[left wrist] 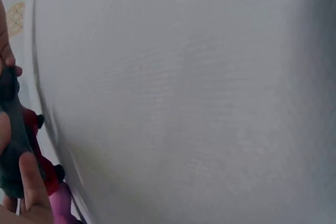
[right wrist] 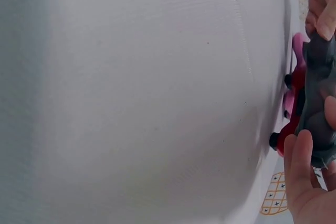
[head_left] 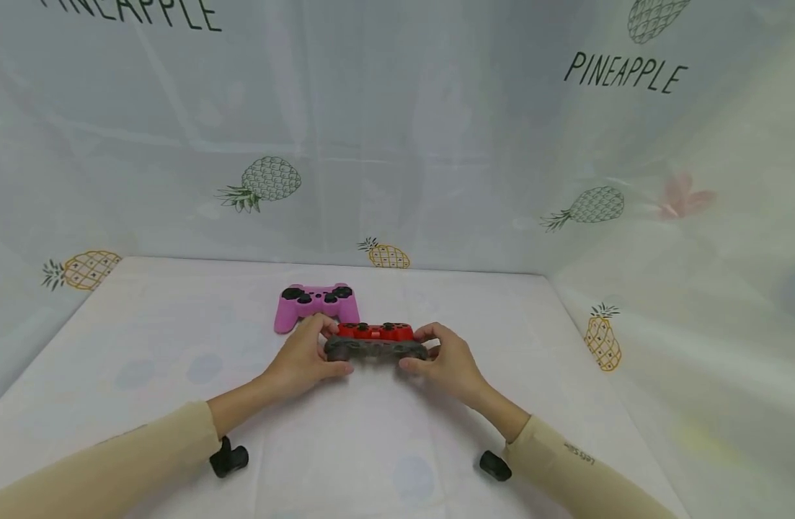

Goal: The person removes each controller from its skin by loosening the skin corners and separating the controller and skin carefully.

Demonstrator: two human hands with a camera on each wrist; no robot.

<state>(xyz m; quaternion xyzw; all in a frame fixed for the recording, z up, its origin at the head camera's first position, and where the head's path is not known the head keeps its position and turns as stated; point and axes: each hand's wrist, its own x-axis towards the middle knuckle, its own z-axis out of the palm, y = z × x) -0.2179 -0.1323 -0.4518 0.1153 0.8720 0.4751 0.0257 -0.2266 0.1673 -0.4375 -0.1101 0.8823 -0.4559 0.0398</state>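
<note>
A dark grey, translucent-looking game controller (head_left: pixel 376 349) is held by its two ends between both hands. My left hand (head_left: pixel 306 357) grips its left end, thumb on the near side and fingers behind. Its right end is gripped by my right hand (head_left: pixel 454 364) in the same way. Directly behind it is a red game controller (head_left: pixel 375 331), partly hidden by the grey one; its red body also shows past the grey one in the left wrist view (left wrist: pixel 50 177). A pink game controller (head_left: pixel 318 297) with black buttons lies farther back on the left, overlapped by my left fingers.
A white cloth with pale spots covers the table (head_left: pixel 345 447). Behind and beside it hangs a light curtain (head_left: pixel 397 130) printed with pineapples and lettering. A small black device sits under each wrist, the left one (head_left: pixel 228 458) and the right one (head_left: pixel 496 466).
</note>
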